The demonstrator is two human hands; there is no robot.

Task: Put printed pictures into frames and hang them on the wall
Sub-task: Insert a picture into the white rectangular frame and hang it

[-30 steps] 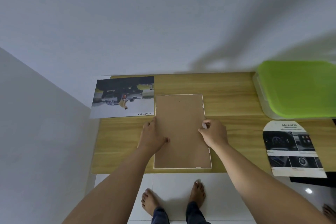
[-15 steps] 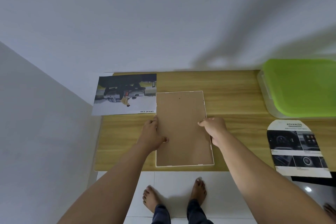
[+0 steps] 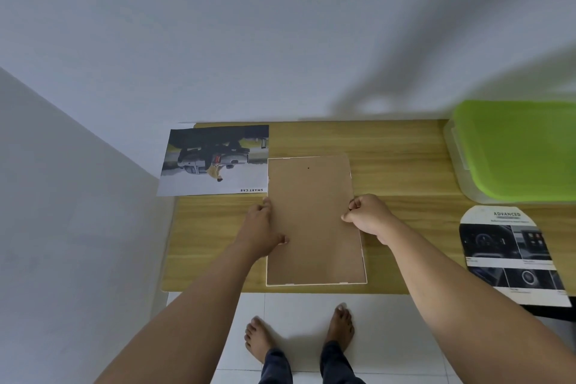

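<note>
My right hand (image 3: 371, 218) now pinches the backing board (image 3: 311, 221) at the right edge of the frame (image 3: 314, 284), and that side has lifted. My left hand (image 3: 261, 227) rests open-fingered on its left edge. Likely opening for the car print (image 3: 215, 159) left of it.

The right hand (image 3: 367, 218) has curled its fingers tighter into a pinch on the backing board (image 3: 311, 221) at its 3 o'clock edge, and up comes that side, riding over the white frame (image 3: 314, 284) near 1 o'clock.
</note>
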